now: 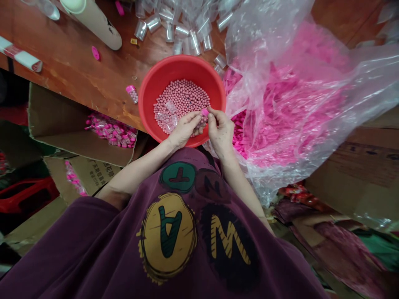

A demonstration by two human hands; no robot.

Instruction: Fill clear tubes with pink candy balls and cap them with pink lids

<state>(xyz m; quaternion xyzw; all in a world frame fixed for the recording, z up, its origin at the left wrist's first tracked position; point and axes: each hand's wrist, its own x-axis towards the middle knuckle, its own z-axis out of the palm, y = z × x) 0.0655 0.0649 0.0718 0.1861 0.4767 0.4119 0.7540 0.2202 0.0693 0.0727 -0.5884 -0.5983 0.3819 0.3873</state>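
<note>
Over the near rim of a red basin (145,97), my two hands meet. My left hand (184,129) is closed around a small clear bottle (203,119) of pink beads, partly hidden by the fingers. A pink cap (205,112) sits at the bottle's mouth, pinched by the thumb and fingertips of my right hand (222,128). Pink beads (183,93) fill the basin's bottom. Several clear bottles (171,107) lie on them near my left hand.
Clear bottles (170,31) are heaped behind the basin. To the right, a plastic bag (249,91) holds pink caps (289,112). A cardboard box (56,120) at left contains filled bottles (115,132). One capped bottle (132,94) and a loose cap (95,53) lie on the wooden table (77,79).
</note>
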